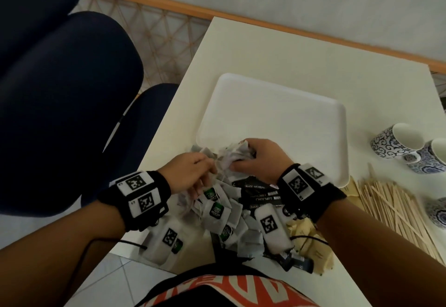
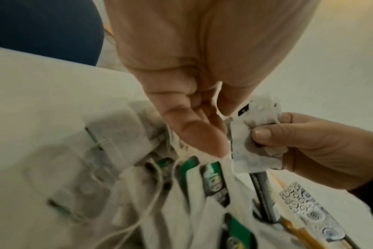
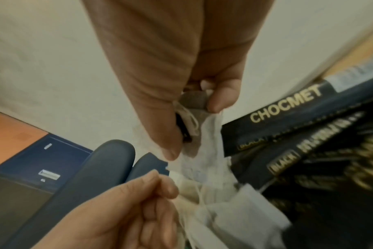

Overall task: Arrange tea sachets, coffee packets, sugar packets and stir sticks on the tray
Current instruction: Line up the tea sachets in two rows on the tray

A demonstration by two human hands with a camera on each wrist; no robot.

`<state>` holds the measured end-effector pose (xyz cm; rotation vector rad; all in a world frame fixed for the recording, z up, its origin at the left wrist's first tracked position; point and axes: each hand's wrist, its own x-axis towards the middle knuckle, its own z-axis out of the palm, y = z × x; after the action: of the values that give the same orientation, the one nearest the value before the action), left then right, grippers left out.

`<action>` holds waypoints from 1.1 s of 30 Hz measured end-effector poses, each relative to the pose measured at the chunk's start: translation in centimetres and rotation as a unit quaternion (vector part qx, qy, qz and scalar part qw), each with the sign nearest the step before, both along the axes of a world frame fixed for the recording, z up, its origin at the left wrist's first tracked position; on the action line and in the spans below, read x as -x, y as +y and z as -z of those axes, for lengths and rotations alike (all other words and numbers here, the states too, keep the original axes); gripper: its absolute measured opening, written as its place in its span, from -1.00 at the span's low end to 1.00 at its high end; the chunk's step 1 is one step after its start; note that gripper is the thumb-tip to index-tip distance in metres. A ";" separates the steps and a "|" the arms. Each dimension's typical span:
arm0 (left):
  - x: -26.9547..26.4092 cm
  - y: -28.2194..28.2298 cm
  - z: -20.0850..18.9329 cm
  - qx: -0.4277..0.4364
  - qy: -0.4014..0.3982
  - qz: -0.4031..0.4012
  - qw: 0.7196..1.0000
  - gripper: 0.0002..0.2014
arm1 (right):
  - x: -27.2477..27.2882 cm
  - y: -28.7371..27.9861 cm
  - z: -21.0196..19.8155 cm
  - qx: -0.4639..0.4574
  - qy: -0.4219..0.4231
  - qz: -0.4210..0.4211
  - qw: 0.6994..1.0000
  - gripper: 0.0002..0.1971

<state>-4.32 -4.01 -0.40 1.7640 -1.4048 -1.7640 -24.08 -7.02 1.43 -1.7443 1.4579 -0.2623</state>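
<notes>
Hands (image 1: 190, 171) (image 1: 258, 159) pinch tangled tea sachets (image 1: 231, 154) (strings knotted).

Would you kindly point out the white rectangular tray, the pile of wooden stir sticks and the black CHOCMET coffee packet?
white rectangular tray (image 1: 277, 113): head view, bare middle of its floor.
pile of wooden stir sticks (image 1: 395, 207): head view, middle of the pile.
black CHOCMET coffee packet (image 3: 287, 107): right wrist view, its gold lettering.

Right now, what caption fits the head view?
Both hands, left hand and right hand, untangle tea sachets beside the bare white tray.

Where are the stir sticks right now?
Head view: the stir sticks lie loose on the table, right of the right hand, below the patterned cups.
</notes>
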 end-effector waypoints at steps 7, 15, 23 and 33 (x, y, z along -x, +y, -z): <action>1.9 -2.5 -1.1 -0.201 0.227 -0.065 0.951 -0.16 | -1.2 -0.9 -0.7 0.132 -0.024 -0.032 0.990 -0.67; 1.1 -4.2 -0.8 -0.153 0.262 -0.136 0.943 -0.77 | 0.1 -0.2 0.6 0.101 -0.148 -0.085 0.980 -0.80; -0.5 -4.1 0.2 -0.059 0.205 -0.113 0.970 -0.65 | -0.6 -1.6 1.9 0.091 -0.124 0.019 0.988 -0.79; 0.4 -6.1 0.0 0.004 0.184 -0.079 0.980 -0.77 | -0.5 -4.3 0.9 0.092 -0.157 0.081 0.980 -0.94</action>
<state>-4.77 -10.13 -0.43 1.4051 -1.0881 -1.8732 -23.62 -11.31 0.54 -1.6379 1.3769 -0.7452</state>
